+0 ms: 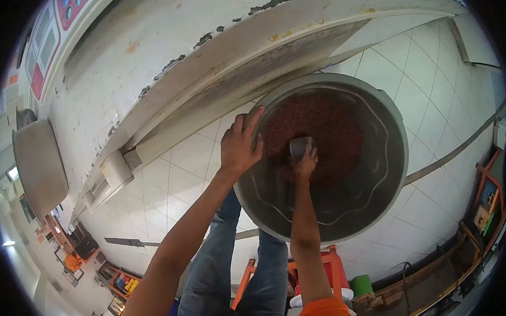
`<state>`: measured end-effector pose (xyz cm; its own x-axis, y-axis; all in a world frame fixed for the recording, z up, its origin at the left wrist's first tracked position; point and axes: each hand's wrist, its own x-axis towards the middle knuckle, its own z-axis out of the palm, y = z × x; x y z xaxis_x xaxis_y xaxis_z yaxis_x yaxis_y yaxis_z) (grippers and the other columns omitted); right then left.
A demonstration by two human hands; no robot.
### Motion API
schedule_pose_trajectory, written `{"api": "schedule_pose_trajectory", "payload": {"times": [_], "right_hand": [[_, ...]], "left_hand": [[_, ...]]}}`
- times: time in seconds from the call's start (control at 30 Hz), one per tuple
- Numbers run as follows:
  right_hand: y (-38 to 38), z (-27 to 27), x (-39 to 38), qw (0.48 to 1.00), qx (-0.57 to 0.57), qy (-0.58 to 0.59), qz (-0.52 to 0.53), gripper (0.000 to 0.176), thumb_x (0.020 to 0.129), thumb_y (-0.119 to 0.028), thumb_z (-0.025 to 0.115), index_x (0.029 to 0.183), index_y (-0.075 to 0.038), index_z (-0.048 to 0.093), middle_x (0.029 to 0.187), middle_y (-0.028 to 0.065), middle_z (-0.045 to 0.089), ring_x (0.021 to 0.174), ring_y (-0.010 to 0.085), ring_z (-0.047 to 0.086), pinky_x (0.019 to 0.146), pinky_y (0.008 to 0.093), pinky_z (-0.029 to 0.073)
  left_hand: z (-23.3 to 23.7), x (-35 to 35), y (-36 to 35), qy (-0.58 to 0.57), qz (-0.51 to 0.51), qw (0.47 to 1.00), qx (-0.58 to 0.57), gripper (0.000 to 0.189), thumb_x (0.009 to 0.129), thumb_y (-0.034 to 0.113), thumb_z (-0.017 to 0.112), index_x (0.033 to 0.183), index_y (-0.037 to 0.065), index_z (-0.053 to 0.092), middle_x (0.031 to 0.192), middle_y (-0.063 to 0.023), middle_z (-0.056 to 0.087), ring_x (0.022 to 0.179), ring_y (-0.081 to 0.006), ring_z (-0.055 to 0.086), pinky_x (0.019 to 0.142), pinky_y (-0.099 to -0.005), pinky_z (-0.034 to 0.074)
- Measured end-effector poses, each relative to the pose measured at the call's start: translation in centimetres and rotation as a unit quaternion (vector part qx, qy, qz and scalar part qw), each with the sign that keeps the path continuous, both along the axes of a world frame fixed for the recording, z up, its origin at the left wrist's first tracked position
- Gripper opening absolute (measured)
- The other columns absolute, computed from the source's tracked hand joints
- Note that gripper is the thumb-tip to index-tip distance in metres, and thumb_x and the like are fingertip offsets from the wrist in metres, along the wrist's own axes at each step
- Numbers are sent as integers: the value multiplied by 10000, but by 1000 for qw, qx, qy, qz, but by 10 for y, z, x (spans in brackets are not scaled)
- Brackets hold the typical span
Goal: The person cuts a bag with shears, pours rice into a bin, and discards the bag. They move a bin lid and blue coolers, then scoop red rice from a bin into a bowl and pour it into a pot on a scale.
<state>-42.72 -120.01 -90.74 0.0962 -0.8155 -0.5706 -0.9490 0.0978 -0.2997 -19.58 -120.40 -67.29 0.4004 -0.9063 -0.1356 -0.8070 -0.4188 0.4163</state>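
A large round grey tub [383, 179] fills the middle of the view, with dark red-brown loose material [327, 113] across its bottom. My left hand [242, 143] is at the tub's left rim, fingers and thumb bent over the edge and holding it. Inside the tub, my right hand [306, 162] grips a small grey cup [300, 146], whose lower part is down against the red-brown material. What the cup contains cannot be made out.
A white machine [174, 32] with chipped paint runs along the upper left, its control panel [48, 36] at the corner. A metal pot [40, 164] stands at far left. Behind my legs are an orange-framed stool [332, 272] and a green container [361, 285]. A hose [459, 151] crosses the tiled floor.
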Motion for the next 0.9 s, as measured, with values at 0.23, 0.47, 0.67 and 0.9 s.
{"api": "schedule_pose_trajectory", "payload": {"times": [0.23, 0.47, 0.67, 0.9], "right_hand": [[-19, 16, -63, 869, 249, -405, -140, 682, 766, -127, 641, 1413, -128, 425, 1421, 115, 440, 1328, 274, 392, 1094, 431, 323], [-29, 54, -90, 663, 260, -594, -375, 553, 788, -204, 539, 1314, -41, 487, 1280, 88, 536, 1190, 269, 503, 1043, 413, 371], [-44, 225, -63, 600, 123, -624, -485, 518, 742, -230, 595, 1210, -19, 525, 1264, 113, 544, 1196, 285, 497, 1034, 448, 382], [-133, 489, 9, 561, -75, -739, -365, 692, 822, -403, 575, 1358, 3, 414, 1357, 124, 483, 1261, 298, 448, 1089, 454, 337]], "left_hand": [[10, 2, -2, 0, 5, 999, 38, 707, 807, 156, 587, 1445, 287, 313, 1085, -143, 483, 885, -315, 600, 749, -435, 528], [8, 2, 3, 12, 2, 1000, 19, 708, 816, 148, 572, 1451, 293, 293, 1111, -149, 473, 874, -316, 605, 755, -440, 538], [11, 6, 7, -4, -13, 1000, 9, 718, 817, 166, 562, 1464, 291, 278, 1126, -149, 476, 857, -319, 609, 735, -437, 542], [10, 9, 12, 21, -3, 1000, 21, 757, 814, 179, 569, 1481, 329, 243, 1173, -172, 484, 847, -327, 618, 734, -464, 533]]}}
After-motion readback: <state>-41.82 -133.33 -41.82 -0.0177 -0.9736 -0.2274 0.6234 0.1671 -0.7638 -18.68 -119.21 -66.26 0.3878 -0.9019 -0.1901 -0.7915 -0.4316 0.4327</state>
